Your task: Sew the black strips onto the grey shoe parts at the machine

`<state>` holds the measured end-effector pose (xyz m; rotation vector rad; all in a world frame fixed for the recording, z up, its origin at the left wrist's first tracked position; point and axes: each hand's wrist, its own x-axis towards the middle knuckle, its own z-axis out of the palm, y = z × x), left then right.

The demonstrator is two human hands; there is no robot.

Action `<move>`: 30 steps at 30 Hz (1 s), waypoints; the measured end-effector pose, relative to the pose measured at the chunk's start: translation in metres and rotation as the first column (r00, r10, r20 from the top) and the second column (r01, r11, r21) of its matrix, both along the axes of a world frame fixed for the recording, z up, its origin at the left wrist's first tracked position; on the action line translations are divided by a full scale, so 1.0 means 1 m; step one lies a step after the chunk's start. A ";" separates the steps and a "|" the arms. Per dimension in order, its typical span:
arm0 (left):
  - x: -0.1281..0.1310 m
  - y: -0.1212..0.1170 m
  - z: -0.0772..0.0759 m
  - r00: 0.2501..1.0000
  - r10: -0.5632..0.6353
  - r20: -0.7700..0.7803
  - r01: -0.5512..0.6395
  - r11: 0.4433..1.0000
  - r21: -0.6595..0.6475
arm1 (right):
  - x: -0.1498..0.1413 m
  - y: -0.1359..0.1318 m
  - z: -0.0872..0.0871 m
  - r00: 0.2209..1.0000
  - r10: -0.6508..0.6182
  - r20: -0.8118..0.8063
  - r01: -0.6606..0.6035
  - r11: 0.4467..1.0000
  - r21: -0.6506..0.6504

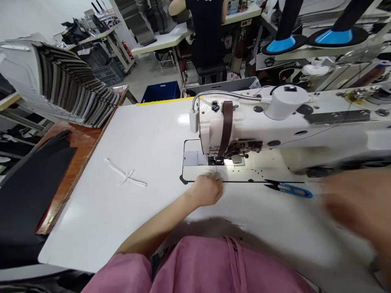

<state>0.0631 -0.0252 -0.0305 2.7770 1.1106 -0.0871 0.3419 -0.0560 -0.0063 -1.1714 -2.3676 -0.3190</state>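
Resting curled at the sewing machine (253, 126), left hand (207, 189), contents hidden; blurred right hand (357, 203), state unclear; red sign (110, 12) unreadable.

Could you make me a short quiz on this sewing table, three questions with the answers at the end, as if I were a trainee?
1. Which tool lies on the white table between the person's two hands?
A) a ruler
B) snips with a blue handle
C) a screwdriver

2. True or false: the white strips lie to the right of the sewing machine.

3. Fill the gap: one hand is close to the needle area, while the person's ____ hand is blurred.

Key:
1. B
2. False: they lie to its left.
3. right: the right hand is blurred, and the left hand is close to the needle area.
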 end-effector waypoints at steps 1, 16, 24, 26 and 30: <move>0.002 -0.002 -0.001 1.000 -0.006 0.003 0.006 1.000 0.006 | -0.007 0.004 -0.003 0.998 0.061 0.035 -0.060 0.998 -0.013; -0.009 -0.019 -0.021 0.744 0.350 0.570 -0.228 0.934 -0.275 | -0.103 0.030 -0.051 0.965 -0.221 -0.143 0.166 0.932 -0.321; -0.004 -0.021 -0.022 0.711 0.367 0.600 -0.225 0.927 -0.300 | -0.097 0.025 -0.056 0.977 -0.214 -0.007 0.197 0.908 -0.370; -0.005 -0.021 -0.022 0.689 0.386 0.614 -0.217 0.917 -0.333 | -0.089 0.023 -0.050 0.960 -0.257 -0.111 0.212 0.927 -0.308; -0.006 -0.023 -0.019 0.564 0.494 0.662 -0.183 0.857 -0.483 | -0.079 0.021 -0.038 0.950 -0.289 -0.120 0.253 0.935 -0.249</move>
